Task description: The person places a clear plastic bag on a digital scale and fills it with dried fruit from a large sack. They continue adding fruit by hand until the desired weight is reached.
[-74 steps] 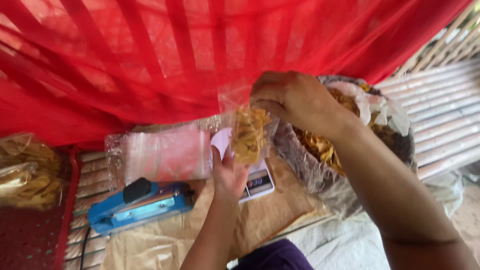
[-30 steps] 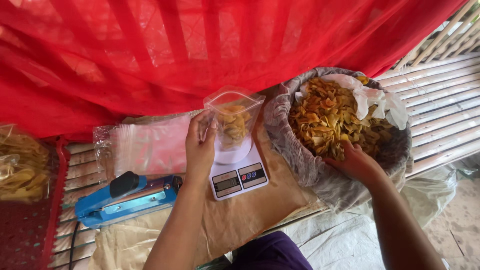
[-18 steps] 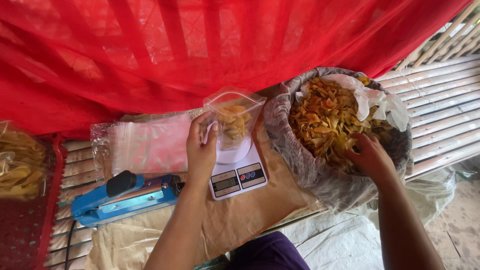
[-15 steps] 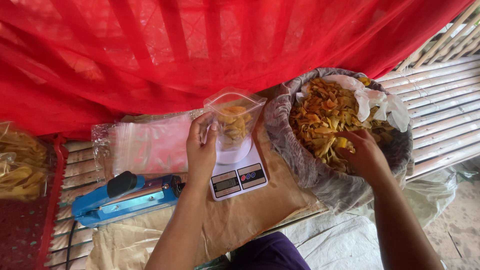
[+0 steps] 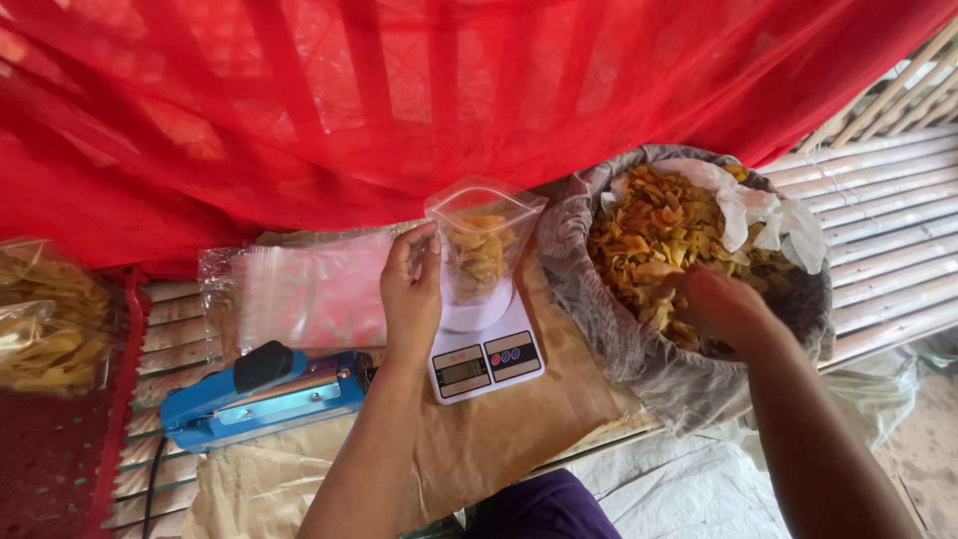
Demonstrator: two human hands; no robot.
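Note:
My left hand point(image 5: 411, 291) holds the left edge of a clear plastic bag point(image 5: 483, 245), which stands open on a small white kitchen scale point(image 5: 484, 351) and is partly filled with yellow chips. My right hand point(image 5: 720, 305) reaches into a large grey sack point(image 5: 599, 311) lined with white plastic and full of yellow-orange chips point(image 5: 649, 225). Its fingers curl among the chips; what they grip is hidden.
A blue heat sealer point(image 5: 261, 397) lies left of the scale on brown paper point(image 5: 519, 429). Behind it lies a stack of empty clear bags point(image 5: 309, 294). Filled chip bags point(image 5: 45, 319) sit at the far left. Red netting point(image 5: 399, 100) hangs behind; bamboo slats point(image 5: 888, 230) extend right.
My right hand came away from the clear bag, went to the sack and has pushed deeper into the chips. My left hand keeps holding the bag on the scale.

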